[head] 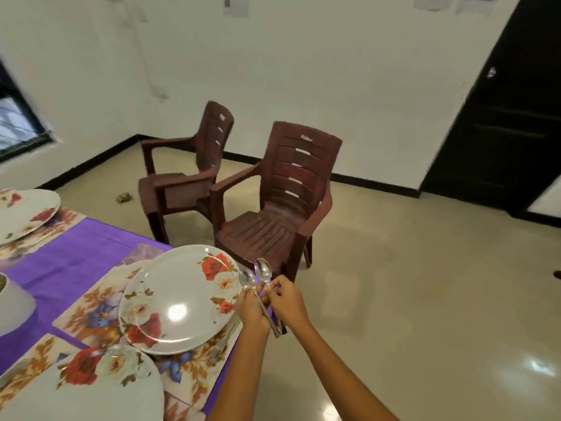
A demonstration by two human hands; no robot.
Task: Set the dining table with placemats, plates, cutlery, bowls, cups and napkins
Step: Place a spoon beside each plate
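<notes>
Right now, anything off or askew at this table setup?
Some. The middle plate overhangs its placemat toward the table edge. The two chairs stand away from the table, facing different ways. A small clump of debris lies on the floor. No spills or breakage visible.

Both forearms reach forward, left hand (250, 308) and right hand (285, 299) touching, fingers curled.

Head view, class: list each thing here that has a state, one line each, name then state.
Left hand: holds one spoon.
Right hand: pinches the other spoon.
Two spoons: held off the table's edge, bowls up.
Middle plate: lies on a placemat.
Fork: lies beside that plate.
Two chairs: unoccupied, away from the table.
Door: looks closed.
</notes>
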